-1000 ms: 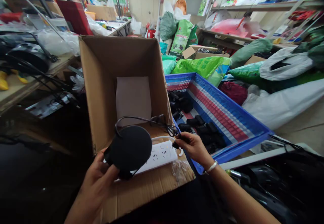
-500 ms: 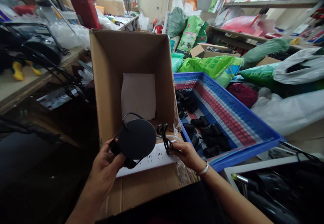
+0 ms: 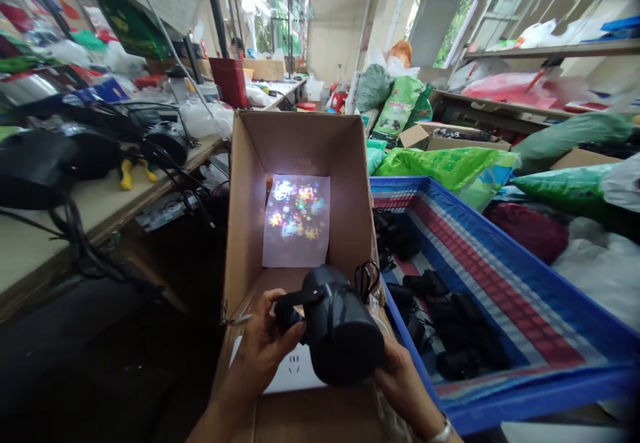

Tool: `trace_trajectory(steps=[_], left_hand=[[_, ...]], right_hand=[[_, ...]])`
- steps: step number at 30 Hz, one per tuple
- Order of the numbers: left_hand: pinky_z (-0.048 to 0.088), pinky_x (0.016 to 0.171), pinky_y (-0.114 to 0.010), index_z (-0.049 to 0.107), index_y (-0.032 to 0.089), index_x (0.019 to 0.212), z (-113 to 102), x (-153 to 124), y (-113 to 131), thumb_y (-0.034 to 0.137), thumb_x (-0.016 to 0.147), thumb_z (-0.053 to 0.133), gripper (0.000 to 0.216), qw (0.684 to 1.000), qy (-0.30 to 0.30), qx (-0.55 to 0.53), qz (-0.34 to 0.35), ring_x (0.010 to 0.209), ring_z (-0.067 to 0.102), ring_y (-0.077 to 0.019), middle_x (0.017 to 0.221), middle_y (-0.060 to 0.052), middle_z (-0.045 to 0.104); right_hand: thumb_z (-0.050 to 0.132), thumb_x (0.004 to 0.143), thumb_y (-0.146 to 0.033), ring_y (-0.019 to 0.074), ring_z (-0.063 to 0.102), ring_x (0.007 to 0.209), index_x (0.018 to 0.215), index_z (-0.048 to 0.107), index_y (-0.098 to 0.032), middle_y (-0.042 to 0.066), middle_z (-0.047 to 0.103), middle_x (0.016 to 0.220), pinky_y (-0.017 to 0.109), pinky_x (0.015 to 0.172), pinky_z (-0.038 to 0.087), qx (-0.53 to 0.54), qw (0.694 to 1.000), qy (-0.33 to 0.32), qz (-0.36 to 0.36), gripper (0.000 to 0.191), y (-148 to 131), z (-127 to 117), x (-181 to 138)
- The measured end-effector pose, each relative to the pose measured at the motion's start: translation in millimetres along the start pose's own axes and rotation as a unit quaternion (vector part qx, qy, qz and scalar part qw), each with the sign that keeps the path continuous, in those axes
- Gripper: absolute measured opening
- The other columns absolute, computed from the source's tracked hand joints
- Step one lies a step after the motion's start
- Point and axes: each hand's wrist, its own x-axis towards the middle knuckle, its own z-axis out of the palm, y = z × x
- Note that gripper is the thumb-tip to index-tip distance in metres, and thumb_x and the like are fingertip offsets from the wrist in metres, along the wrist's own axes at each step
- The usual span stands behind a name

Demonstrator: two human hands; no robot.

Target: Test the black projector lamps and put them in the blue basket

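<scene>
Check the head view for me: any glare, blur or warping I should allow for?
Head view: the back windows are blown out; the coloured light pattern on the white sheet in the cardboard box reads clearly; the black projector lamp in the left hand and right hand is dark, little surface detail; edges bow, and the blue crate blurs lower right.

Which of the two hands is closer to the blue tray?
Right. The right hand sits just beside the blue tray, at its near left corner; the left hand is farther left, beyond the black lamp.
</scene>
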Motion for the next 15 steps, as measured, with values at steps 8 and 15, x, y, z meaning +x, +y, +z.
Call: trace_trajectory(steps=[8,15], left_hand=[[0.038,0.054,-0.018,0.045,0.022,0.104,-4,-7,-6,0.039,0.076,0.066,0.039,0.999,-0.009,-0.019,-0.035,0.06,0.045,-0.0095,0.071,0.003,0.052],[0.039,0.063,-0.021,0.043,0.023,0.107,-12,-11,-11,0.042,0.078,0.065,0.041,0.997,-0.047,-0.038,-0.042,0.068,0.048,-0.011,0.078,0.001,0.054]], right_hand=[[0.059,0.081,-0.027,0.025,0.06,0.082,0.086,0.066,-0.025,0.006,0.064,0.081,0.033,0.078,0.05,0.014,0.999,0.025,0.014,0.009,3,4,1],[0.058,0.083,-0.025,0.0227,0.06,0.093,0.094,0.065,-0.023,0.006,0.065,0.089,0.027,0.078,0.051,-0.009,1.0,0.02,0.011,0.014,7,5,0]])
